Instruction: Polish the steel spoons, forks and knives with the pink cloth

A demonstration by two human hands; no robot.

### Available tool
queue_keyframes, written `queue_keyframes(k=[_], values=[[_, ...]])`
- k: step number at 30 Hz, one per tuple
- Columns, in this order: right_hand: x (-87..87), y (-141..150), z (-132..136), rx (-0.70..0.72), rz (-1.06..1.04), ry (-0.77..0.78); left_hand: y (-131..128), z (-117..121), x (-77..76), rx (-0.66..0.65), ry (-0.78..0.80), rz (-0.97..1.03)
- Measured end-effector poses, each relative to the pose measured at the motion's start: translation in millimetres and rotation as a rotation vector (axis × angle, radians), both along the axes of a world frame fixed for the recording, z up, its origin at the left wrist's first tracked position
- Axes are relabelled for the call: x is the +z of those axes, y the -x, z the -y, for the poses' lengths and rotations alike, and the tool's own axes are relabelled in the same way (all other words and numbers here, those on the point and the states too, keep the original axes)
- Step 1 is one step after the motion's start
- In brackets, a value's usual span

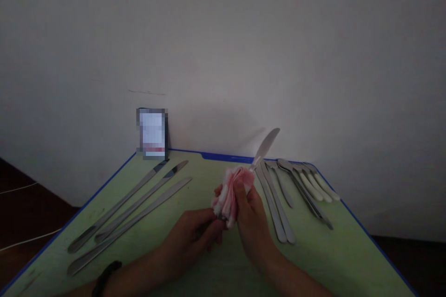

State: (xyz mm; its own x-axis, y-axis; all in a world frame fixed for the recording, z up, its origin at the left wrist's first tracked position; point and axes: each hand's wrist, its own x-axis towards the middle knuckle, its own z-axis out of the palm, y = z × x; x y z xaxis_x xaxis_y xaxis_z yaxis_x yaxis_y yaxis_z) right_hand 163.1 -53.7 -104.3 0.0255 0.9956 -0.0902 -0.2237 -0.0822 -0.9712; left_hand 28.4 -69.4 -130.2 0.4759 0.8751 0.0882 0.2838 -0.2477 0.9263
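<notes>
The right hand (252, 216) squeezes a pink cloth (233, 190) around a knife (266, 145) over the desk (195, 181) middle. The left hand (193, 234) pinches its handle shut. More knives (128, 213) lie near the left edge.

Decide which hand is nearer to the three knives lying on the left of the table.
Left. The left hand sits just right of the three knives; the right hand, gripping the pink cloth, lies farther right.

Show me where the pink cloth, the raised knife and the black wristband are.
pink cloth (234, 185), head view, on its bunched folds.
raised knife (267, 143), head view, on the blade.
black wristband (106, 274), head view, on the strap.
</notes>
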Motion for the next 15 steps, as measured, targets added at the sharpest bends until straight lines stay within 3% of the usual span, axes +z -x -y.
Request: queue_keyframes(k=[4, 7, 10, 15], values=[[-8.5, 1.8, 2.1, -0.061, 0.090, -0.029, -1.6, -1.4, -2.7, -0.019, 0.037, 0.067], [-13.9, 2.6, 3.5, -0.055, 0.154, -0.082, -3.0, -4.6, -3.0, 0.097, 0.152, 0.087], [-17.6, 2.3, 4.1, 0.040, 0.168, -0.146, -2.2, -7.1, -2.9, 0.181, 0.228, 0.079], [-17.9, 1.1, 3.0, 0.062, 0.131, -0.172, 5.0, -9.1, -0.9, 0.145, 0.107, 0.021]])
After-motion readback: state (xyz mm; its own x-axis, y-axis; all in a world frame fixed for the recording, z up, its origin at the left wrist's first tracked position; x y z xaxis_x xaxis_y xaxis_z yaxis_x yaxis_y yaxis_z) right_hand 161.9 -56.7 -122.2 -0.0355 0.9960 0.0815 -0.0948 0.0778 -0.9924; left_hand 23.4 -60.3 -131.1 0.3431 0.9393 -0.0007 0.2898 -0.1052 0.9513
